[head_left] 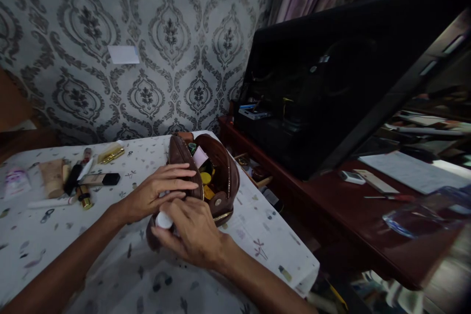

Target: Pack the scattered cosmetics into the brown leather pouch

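A brown zippered cosmetic bag [231, 196] sits unzipped near the table's right edge. Inside it show a pale pink item [199, 157], a yellow round item [205, 178] and other small things partly hidden. My left hand [162, 186] rests against the bag's near left side, its fingers stretched out flat. Just below it, my right hand [195, 230] has its fingers closed round a small white round-topped container [164, 221]. That container is at the bag's front left, and most of it is hidden by the hand, so its exact kind is unclear.
Left on the patterned white tablecloth [110, 245] lie a beige tube [52, 176], a foundation bottle [97, 179], a gold-coloured item [112, 155] and several other cosmetics. A large black screen [312, 83] stands on the dark red desk [331, 206] at right, beside an open drawer [263, 180].
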`<state>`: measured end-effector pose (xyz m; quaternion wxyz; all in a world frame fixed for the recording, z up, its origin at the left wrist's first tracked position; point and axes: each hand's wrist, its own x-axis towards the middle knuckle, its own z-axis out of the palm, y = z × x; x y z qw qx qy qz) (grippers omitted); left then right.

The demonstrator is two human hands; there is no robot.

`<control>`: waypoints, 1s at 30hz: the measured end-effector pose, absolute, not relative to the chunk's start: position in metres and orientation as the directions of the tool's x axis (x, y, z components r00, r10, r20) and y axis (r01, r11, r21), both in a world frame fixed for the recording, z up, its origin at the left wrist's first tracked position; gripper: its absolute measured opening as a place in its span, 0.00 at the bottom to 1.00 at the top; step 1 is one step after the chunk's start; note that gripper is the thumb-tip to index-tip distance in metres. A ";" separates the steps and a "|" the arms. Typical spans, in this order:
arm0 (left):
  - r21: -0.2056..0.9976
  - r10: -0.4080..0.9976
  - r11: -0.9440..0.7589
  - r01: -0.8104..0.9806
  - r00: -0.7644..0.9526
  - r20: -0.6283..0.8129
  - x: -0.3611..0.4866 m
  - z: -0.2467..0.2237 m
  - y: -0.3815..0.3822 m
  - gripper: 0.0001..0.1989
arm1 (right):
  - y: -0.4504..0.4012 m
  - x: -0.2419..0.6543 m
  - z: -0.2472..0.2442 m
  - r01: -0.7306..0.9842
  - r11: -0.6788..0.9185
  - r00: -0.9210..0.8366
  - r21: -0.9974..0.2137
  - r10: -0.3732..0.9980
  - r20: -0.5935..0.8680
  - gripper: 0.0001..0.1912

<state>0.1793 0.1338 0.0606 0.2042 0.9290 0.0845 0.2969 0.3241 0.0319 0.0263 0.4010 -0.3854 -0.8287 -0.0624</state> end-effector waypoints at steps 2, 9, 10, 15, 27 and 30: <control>0.413 0.293 -0.908 0.069 0.809 0.510 0.178 0.057 0.132 0.16 | 0.030 0.320 0.017 0.683 0.701 -0.398 -0.208 0.595 0.698 0.17; 0.266 0.244 -0.959 0.101 0.769 0.591 0.178 0.056 0.124 0.13 | 0.027 0.306 -0.013 0.653 0.713 -0.414 -0.255 0.617 0.669 0.18; 0.245 0.236 -0.964 0.105 0.762 0.603 0.180 0.055 0.123 0.12 | 0.027 0.305 -0.015 0.646 0.718 -0.413 -0.261 0.615 0.672 0.17; 0.184 0.234 -0.971 0.152 0.753 0.615 0.194 0.042 0.127 0.10 | 0.026 0.307 -0.018 0.623 0.728 -0.387 -0.285 0.604 0.697 0.18; 0.096 0.252 -0.959 0.267 0.650 0.717 0.217 0.014 0.129 0.17 | 0.022 0.310 -0.022 0.597 0.736 -0.326 -0.319 0.586 0.742 0.21; 0.096 0.230 -0.965 0.243 0.616 0.753 0.219 0.012 0.129 0.15 | 0.021 0.311 -0.019 0.601 0.729 -0.325 -0.327 0.597 0.733 0.22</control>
